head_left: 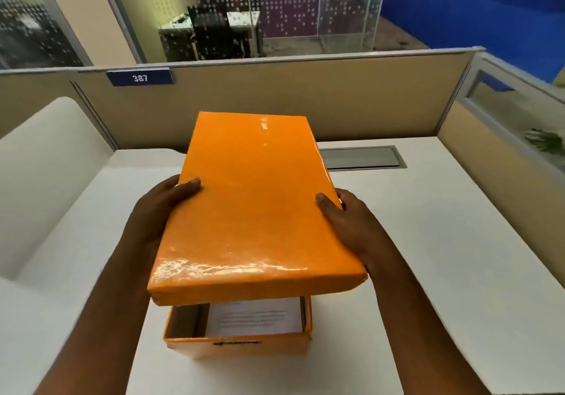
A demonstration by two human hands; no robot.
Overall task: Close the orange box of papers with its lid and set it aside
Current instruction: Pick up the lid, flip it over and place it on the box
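A glossy orange lid hangs in the air above the orange box, tilted with its far end higher. My left hand grips the lid's left long edge and my right hand grips its right long edge. The box stands open on the white desk near the front edge, directly below the lid's near end. White printed papers lie inside it. The lid hides most of the box's opening.
A grey cable hatch is set into the desk behind the lid. Beige partition walls close the desk at the back and right, with a blue plate reading 387. A cream curved surface lies to the left.
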